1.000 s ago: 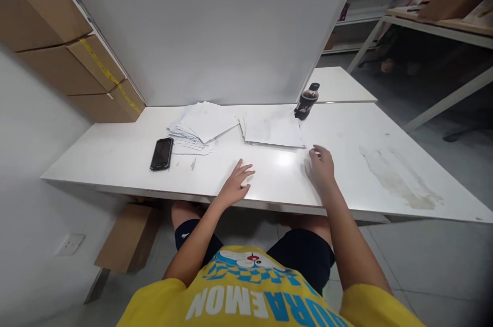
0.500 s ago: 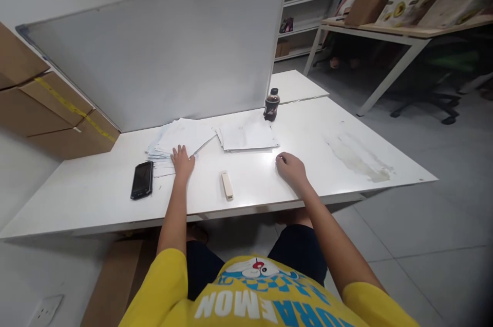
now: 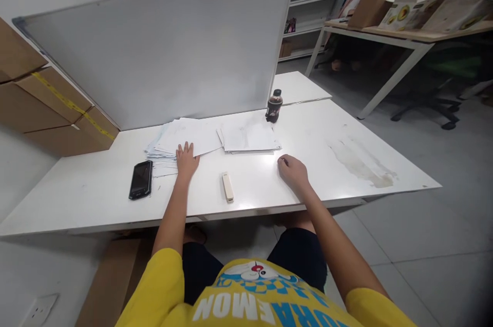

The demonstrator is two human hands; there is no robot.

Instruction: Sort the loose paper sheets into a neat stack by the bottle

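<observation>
My left hand [image 3: 187, 160] lies on the front edge of the left stack of white paper sheets [image 3: 175, 134]. Its fingers are spread over the top sheet, and the thumb is by that sheet's front edge. The top sheet reaches right to the second stack of papers [image 3: 250, 137]. Curled with its fingers folded in, my right hand [image 3: 291, 170] rests on the table just right of the second stack; nothing shows in it. Between the hands, nearer me, lies a small cream stapler-like bar [image 3: 227, 187], touched by neither hand.
A black phone [image 3: 140, 179] lies left of my left hand. Behind the second stack stands a dark drink bottle [image 3: 273, 106]. A whiteboard [image 3: 165, 55] rises along the white table's [image 3: 254, 183] back, with cardboard boxes [image 3: 73, 137] at the left. A grey stain [image 3: 362, 162] marks the right side.
My left hand has moved slightly right, and the top sheet under it has turned and shifted right toward the second stack. My right hand stays nearly in place.
</observation>
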